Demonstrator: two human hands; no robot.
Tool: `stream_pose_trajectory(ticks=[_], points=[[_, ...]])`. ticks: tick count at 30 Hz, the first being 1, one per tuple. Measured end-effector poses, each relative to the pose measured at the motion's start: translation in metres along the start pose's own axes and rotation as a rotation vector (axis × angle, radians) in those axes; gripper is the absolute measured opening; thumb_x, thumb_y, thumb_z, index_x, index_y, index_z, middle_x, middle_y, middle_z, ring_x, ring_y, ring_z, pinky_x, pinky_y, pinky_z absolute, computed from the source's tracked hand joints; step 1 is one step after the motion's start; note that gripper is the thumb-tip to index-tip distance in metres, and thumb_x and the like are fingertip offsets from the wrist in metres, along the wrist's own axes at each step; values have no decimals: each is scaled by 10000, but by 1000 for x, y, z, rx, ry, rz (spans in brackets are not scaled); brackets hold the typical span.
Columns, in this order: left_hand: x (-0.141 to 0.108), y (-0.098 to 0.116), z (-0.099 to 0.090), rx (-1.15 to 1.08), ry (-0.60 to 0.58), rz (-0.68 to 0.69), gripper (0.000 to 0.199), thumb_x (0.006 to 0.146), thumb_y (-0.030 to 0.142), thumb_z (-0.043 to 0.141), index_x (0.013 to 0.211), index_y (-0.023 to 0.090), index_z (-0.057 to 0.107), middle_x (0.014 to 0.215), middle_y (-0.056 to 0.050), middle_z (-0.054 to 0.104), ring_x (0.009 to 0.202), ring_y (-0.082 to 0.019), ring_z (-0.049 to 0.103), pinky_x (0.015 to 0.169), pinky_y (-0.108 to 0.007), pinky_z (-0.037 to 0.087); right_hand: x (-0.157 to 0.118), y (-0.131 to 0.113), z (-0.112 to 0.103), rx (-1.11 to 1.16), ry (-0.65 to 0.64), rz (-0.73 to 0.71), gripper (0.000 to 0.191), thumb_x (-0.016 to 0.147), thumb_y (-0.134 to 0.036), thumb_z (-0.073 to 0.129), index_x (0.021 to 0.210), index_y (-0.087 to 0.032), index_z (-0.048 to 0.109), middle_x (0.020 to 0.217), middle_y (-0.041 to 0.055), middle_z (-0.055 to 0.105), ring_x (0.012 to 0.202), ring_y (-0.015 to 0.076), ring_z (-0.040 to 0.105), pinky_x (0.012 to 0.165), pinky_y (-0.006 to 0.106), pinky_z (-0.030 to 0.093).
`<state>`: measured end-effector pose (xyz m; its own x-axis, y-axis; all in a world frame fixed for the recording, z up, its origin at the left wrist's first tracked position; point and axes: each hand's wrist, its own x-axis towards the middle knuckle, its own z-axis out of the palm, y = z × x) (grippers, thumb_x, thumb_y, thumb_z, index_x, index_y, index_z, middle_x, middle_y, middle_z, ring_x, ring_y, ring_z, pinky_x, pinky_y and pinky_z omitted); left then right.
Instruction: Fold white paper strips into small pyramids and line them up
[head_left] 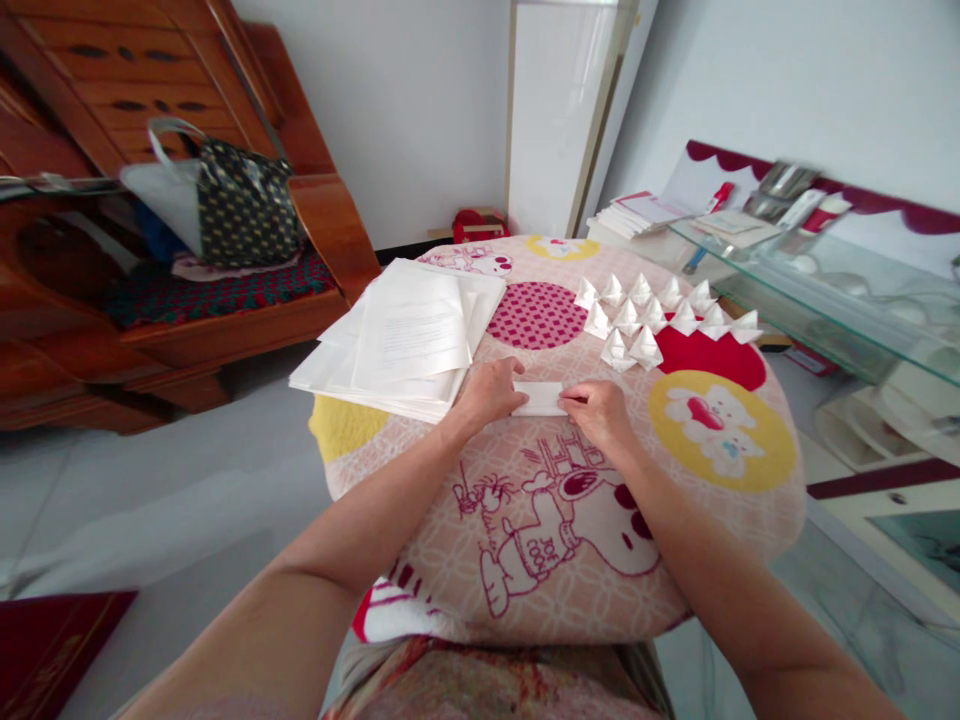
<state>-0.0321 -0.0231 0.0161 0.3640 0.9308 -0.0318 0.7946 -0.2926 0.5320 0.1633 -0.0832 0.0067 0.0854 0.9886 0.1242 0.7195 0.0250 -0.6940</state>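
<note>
The folded strip [538,398], the pile of sheets [412,325] and the little pointed shapes [627,317] are all paper, smooth and not shiny. The table cover [420,570] is soft-looking, dull cloth. The bench [332,228] is shiny wood, the shelf [847,290] is smooth, clear glass, and the floor [240,500] is smooth and shiny.

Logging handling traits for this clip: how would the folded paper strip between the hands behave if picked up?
The folded paper strip is probably very light, being small and apparently just paper. It may be stiffer than the loose sheets, since it looks folded. Lying flat, it seems unlikely to roll.
</note>
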Motion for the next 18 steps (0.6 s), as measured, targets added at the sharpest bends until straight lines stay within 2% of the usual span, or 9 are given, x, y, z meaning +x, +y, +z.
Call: stream_pose_trajectory(ticks=[8, 18], points=[[-3, 6, -2, -32, 4, -36, 465, 791, 184, 717, 1251, 134, 660, 774, -11, 707, 750, -189, 672, 780, -290, 501, 1, -1, 0, 7, -3, 14, 185, 793, -197, 682, 860, -161, 851, 721, 66, 769, 716, 223, 709, 671, 290, 512], [1, 4, 2, 4, 34, -47, 495, 785, 192, 711, 1275, 158, 648, 818, -19, 723, 820, -205, 692, 831, -302, 509, 3, -2, 1, -2, -7, 36, 178, 786, -191, 686, 850, -168, 850, 737, 68, 779, 710, 232, 729, 646, 290, 525]])
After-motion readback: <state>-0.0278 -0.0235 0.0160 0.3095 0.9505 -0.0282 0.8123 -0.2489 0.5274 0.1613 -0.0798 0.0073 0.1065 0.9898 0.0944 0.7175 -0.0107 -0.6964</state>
